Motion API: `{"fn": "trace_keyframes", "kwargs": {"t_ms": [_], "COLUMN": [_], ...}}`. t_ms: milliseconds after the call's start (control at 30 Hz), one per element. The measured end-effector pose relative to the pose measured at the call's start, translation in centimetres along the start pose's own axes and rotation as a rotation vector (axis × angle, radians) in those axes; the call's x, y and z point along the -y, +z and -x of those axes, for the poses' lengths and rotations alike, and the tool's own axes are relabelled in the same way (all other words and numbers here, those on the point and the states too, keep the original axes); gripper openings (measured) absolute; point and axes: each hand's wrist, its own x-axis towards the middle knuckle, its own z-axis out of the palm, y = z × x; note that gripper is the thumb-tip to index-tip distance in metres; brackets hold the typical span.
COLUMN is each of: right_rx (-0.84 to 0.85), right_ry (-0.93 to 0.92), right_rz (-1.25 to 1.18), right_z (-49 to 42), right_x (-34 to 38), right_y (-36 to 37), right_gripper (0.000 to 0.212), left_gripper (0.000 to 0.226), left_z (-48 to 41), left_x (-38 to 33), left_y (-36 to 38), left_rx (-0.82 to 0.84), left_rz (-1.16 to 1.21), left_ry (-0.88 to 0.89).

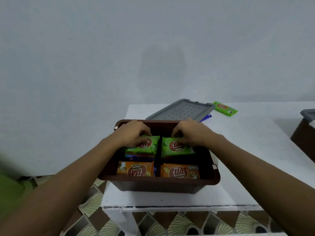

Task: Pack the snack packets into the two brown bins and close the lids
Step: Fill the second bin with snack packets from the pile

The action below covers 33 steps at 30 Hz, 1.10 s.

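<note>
the white table [247, 150] stands on a patterned tile floor [179, 222]. an open brown bin [158, 182] sits near the table's front edge. directly behind the bin lies a grey lid [182, 110], with a blue packet [207, 117] showing under the lid's right corner. a green packet [225, 108] lies behind and right of the bin. a second brown bin [305, 140] stands well apart to the right.

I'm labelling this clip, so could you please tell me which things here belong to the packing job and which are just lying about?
In the job: brown bin, left hand and right hand holding two green packets, orange packets, grey lid, loose green packet, blue packet under the lid, second bin.
Just surroundings: white table, tiled floor.
</note>
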Motion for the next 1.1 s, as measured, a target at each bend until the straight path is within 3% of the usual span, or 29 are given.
{"fn": "trace_keyframes", "kwargs": {"t_ms": [167, 300, 433, 533, 667, 800, 867, 1000, 1100], "right_rx": [-0.170, -0.420, -0.585, -0.568, -0.513, -0.401, -0.329, -0.164, -0.071], "right_ry": [-0.015, 0.011, 0.155, 0.273, 0.388, 0.416, 0.412, 0.442, 0.431], "right_rz": [-0.014, -0.110, -0.307, -0.391, -0.422, -0.389, -0.379, -0.256, -0.329], "right_z": [0.1, -0.3, -1.3, -2.2, -3.5, -6.2, -8.3, -12.3, -14.4], "right_x": [-0.8, -1.9, -5.5, -9.2, -13.6, -18.1, -19.8, -21.5, -22.0], "right_y": [0.7, -0.3, -1.2, -1.0, -0.6, -0.7, -0.7, -0.8, -0.8], "right_gripper": [0.022, 0.011, 0.009, 0.008, 0.010, 0.012, 0.015, 0.039, 0.049], "left_gripper": [0.021, 0.012, 0.011, 0.010, 0.024, 0.068, 0.077, 0.081, 0.082], "left_z": [-0.2, -1.3, -3.9, -6.8, -11.9, -15.2, -16.0, -17.1, -17.9], "left_x": [-0.5, -0.9, -1.2, -1.6, -1.3, -1.5, -0.9, -0.3, -0.3], "left_y": [-0.1, -1.2, -2.3, -2.4, -1.4, -0.8, -0.8, -1.1, -0.9], "left_rx": [-0.155, -0.365, -0.434, -0.397, -0.213, 0.110, 0.204, 0.176, 0.120], "left_rz": [-0.168, 0.049, 0.313, 0.392, 0.397, 0.172, 0.280, 0.523, 0.614], "left_ry": [0.025, 0.050, -0.009, -0.056, -0.222, -0.611, -0.773, -0.902, -0.927]}}
